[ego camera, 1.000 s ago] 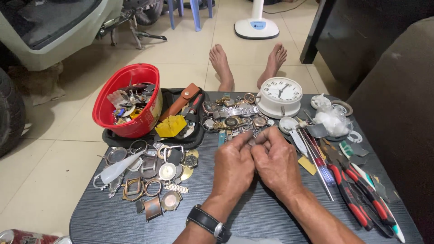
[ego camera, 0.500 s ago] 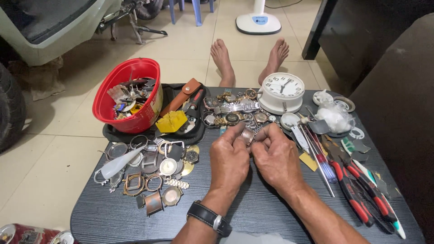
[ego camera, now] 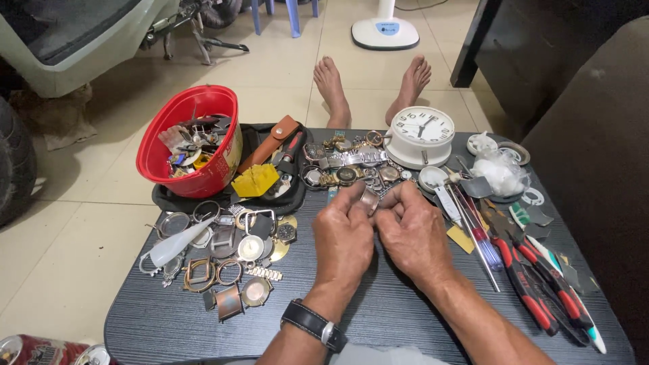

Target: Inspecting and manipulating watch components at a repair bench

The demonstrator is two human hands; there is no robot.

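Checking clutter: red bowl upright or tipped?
Tipped. The red bowl leans on its side, its opening facing the camera, watch parts inside.

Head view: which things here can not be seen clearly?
- Small watch part: mostly covered by fingers of left hand and right hand, head view.
- Red bowl: contents too small and tangled.
- Cans: cut off by the bottom edge.
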